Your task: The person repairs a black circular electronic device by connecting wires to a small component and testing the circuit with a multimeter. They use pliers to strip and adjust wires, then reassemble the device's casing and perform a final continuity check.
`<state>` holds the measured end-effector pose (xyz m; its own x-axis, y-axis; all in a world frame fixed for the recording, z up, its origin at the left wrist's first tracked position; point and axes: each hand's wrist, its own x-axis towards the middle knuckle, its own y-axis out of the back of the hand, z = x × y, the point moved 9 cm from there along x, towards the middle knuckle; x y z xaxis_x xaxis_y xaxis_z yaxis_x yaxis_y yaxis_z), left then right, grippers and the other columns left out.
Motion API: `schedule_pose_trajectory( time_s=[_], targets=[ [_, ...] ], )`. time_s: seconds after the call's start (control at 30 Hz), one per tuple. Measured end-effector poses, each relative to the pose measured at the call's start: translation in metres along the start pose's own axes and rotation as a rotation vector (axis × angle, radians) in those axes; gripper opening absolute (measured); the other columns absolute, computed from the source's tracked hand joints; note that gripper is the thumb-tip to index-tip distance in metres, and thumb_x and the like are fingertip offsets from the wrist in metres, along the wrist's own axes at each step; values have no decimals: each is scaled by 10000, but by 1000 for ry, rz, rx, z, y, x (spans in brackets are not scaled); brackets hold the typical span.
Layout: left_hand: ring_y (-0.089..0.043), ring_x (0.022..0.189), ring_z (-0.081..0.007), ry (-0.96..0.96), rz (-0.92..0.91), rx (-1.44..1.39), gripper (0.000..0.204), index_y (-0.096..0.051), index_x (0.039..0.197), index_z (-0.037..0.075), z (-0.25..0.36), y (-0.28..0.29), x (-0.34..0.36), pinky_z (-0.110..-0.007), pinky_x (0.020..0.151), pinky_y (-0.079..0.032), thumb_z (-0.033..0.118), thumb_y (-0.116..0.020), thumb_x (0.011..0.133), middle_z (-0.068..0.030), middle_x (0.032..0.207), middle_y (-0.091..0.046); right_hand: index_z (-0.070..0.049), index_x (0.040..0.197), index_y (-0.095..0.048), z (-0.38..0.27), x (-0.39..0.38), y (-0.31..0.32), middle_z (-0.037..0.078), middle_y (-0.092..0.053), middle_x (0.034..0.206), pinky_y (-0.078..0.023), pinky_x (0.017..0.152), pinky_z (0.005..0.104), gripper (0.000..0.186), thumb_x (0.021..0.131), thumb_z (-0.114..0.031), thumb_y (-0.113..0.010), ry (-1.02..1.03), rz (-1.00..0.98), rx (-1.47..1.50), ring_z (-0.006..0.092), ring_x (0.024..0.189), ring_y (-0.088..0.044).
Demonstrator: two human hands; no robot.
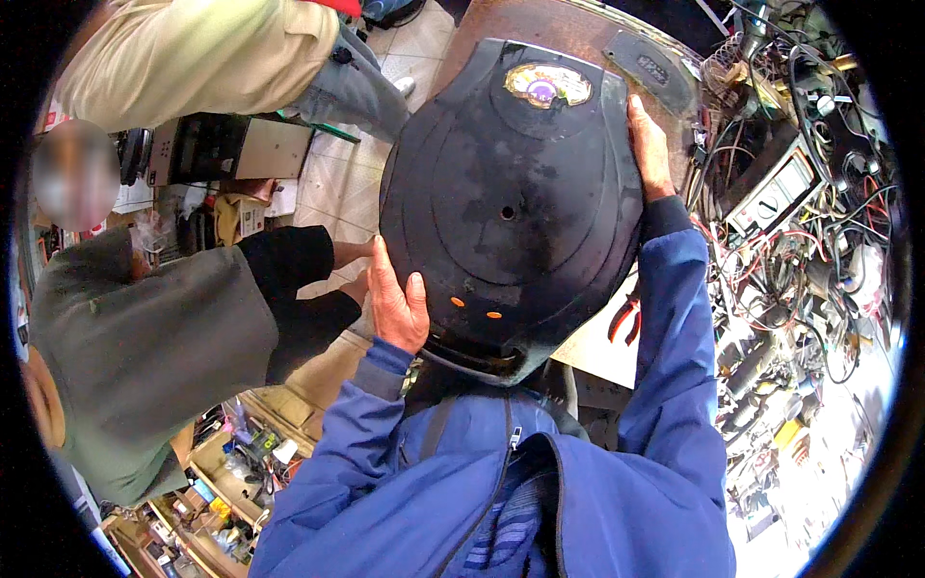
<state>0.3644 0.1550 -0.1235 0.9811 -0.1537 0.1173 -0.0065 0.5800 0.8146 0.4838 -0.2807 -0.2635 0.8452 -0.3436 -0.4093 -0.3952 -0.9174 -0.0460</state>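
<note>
With fingers (381, 265) of the left hand (400, 316) clamped on the edge of the black shell (511, 164) at its eight o'clock, and those of the right hand (653, 154) at its two. Held between both, about mid-view, slightly toward twelve. Near red-handled pliers (622, 319) at half past four, with a dial meter (772, 197) amid tangled cables (771, 289) at three.

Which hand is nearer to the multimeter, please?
Right. The right hand holds the black casing, left of the multimeter; the left hand is farther, on the casing's opposite side.
</note>
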Motion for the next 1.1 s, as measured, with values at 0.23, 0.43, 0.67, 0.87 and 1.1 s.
schedule_pose_trajectory(
  time_s=[0.23,0.43,0.67,0.87,1.1],
  targets=[
    [-475,1320,-447,-11,21,-6,710,-242,1571,-62,0,-1,-1,-460,1133,-361,283,-519,1017,-304,1502,-423,13,1344,-631,-2,1,-15,65,-663,1265,-456,994,312,616,1051,-516,-512,-2,-101,108,156,1134,-591],
    [-489,1302,-438,-16,23,-5,704,-241,1575,-57,4,1,-1,-457,1117,-378,283,-516,1023,-299,1489,-438,18,1287,-660,-22,-17,-16,73,-682,1234,-475,969,315,616,1039,-531,-530,-37,-14,-5,173,1083,-624],
    [-471,1345,-436,-20,20,-23,702,-249,1574,-55,1,0,-1,-446,1135,-374,280,-525,1023,-297,1518,-418,10,1233,-698,-16,-13,-20,82,-700,1176,-484,929,307,599,1015,-535,-579,-61,-63,156,154,1026,-627],
    [-457,1370,-439,-28,21,-17,702,-247,1572,-60,0,0,-1,-446,1154,-360,277,-525,1023,-290,1542,-399,24,1157,-732,-22,-17,-11,79,-720,1095,-491,883,303,602,990,-543,-619,-60,12,-38,148,966,-635],
    [-464,1359,-445,-23,21,-31,704,-244,1571,-64,2,1,0,-451,1144,-367,287,-521,1026,-297,1529,-409,26,1164,-729,-12,-10,-7,76,-722,1099,-493,889,300,585,994,-523,-621,-45,14,4,144,972,-637]
  ],
)
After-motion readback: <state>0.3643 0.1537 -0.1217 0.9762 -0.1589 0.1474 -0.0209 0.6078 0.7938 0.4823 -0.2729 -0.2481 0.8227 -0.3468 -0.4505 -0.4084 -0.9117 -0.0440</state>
